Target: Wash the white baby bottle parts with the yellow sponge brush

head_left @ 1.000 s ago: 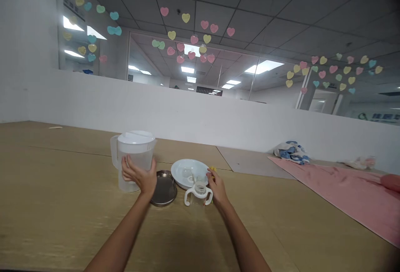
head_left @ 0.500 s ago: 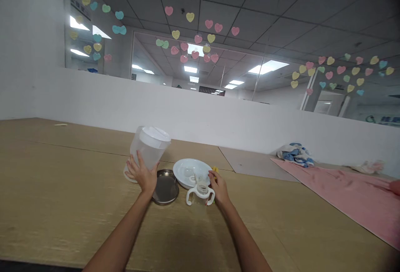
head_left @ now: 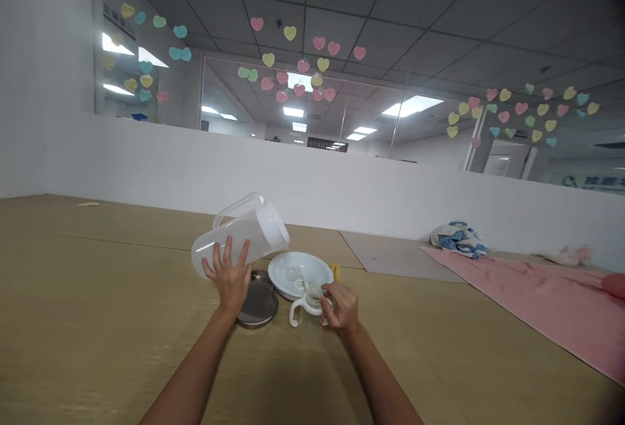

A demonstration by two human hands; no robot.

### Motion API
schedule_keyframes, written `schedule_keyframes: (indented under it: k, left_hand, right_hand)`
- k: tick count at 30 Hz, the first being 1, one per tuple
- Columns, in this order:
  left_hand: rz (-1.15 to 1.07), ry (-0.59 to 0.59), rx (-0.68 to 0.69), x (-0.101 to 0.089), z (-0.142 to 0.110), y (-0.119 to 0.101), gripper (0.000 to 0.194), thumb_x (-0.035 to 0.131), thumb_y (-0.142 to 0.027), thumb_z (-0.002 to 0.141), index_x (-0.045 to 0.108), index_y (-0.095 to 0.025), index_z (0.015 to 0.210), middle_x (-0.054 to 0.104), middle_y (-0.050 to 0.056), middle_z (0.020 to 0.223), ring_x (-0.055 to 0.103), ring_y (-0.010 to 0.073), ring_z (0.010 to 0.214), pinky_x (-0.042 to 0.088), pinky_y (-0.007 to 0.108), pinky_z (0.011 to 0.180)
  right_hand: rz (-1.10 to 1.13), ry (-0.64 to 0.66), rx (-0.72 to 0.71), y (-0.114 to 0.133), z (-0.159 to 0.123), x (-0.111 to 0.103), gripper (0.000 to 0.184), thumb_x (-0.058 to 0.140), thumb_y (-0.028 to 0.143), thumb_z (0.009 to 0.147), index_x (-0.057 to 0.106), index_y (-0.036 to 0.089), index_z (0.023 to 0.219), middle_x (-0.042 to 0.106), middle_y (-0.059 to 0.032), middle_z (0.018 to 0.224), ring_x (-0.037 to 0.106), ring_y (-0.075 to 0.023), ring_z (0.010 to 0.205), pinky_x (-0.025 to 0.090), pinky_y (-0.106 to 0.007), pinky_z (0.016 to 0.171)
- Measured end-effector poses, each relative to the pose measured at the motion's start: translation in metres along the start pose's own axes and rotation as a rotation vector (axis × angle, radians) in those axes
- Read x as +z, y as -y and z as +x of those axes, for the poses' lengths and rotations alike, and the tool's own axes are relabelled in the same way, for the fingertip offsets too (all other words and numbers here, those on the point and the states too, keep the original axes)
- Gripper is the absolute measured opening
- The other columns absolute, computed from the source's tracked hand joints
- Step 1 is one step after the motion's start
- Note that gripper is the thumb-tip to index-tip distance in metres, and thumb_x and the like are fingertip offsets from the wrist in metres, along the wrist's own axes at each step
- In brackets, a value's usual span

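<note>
- My left hand [head_left: 228, 280] is spread wide, fingers wrapped around the underside of a translucent plastic pitcher [head_left: 239, 237], which it holds tilted well over, white lid end pointing toward 3 o'clock, above the table.
- My right hand [head_left: 342, 308] is half curled over the top of a two-handled cup [head_left: 303, 313] at 12 o'clock; I cannot tell how firm the hold is.
- A steel dish [head_left: 258, 301] lies between my hands, partly under the pitcher.
- A white plate [head_left: 287, 267] sits just behind the cup, with a yellow object [head_left: 334, 271] at its rim.
- A pink mat [head_left: 517, 301] and a blue-and-white cloth [head_left: 458, 240] lie well off at 2 o'clock on the wooden table [head_left: 97, 321].
</note>
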State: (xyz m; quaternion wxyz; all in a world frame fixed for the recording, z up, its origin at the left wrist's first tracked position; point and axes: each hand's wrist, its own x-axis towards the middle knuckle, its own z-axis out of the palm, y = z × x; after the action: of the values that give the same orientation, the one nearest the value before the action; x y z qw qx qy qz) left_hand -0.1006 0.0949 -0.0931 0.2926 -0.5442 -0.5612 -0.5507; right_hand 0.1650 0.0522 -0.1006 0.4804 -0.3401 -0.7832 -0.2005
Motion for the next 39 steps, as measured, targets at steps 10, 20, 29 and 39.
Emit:
schedule_keyframes:
  k: [10, 20, 29, 39]
  left_hand:
    - [-0.05, 0.045, 0.06, 0.002, -0.003, -0.001, 0.041, 0.054, -0.024, 0.082, 0.051, -0.034, 0.122, 0.037, 0.007, 0.14, 0.017, 0.0305, 0.135, 0.006, 0.057, 0.105]
    - [-0.085, 0.059, 0.072, 0.001, -0.003, -0.004, 0.037, 0.055, -0.027, 0.082, 0.055, -0.034, 0.119, 0.039, 0.006, 0.139, 0.018, 0.0307, 0.134, 0.005, 0.056, 0.106]
    - [-0.112, 0.076, 0.06, 0.002, -0.002, -0.005, 0.039, 0.054, -0.029, 0.082, 0.053, -0.031, 0.121, 0.036, 0.009, 0.14, 0.016, 0.0309, 0.135, 0.004, 0.056, 0.106]
    - [-0.287, 0.013, -0.277, 0.005, 0.003, -0.012, 0.085, 0.056, -0.052, 0.076, 0.015, -0.014, 0.141, 0.022, 0.021, 0.143, 0.019, 0.0348, 0.132, 0.016, 0.053, 0.106]
  right_hand:
    - [-0.19, 0.058, -0.111, 0.0, -0.001, 0.008, 0.028, 0.04, 0.034, 0.085, 0.059, 0.017, 0.076, 0.054, -0.0016, 0.052, 0.051, -0.0124, 0.049, 0.03, -0.024, 0.051]
    - [-0.237, 0.061, -0.063, 0.002, -0.001, 0.009, 0.03, 0.035, 0.033, 0.086, 0.057, 0.017, 0.073, 0.054, -0.001, 0.051, 0.05, -0.0118, 0.048, 0.03, -0.024, 0.05]
    - [-0.156, 0.079, -0.009, 0.004, -0.001, 0.006, 0.025, 0.037, 0.029, 0.085, 0.057, 0.017, 0.077, 0.055, -0.0012, 0.053, 0.05, -0.0125, 0.048, 0.032, -0.024, 0.05]
    - [-0.111, 0.051, 0.053, 0.005, 0.0, 0.007, 0.026, 0.038, 0.029, 0.085, 0.059, 0.017, 0.077, 0.054, -0.001, 0.052, 0.049, -0.012, 0.046, 0.033, -0.024, 0.051]
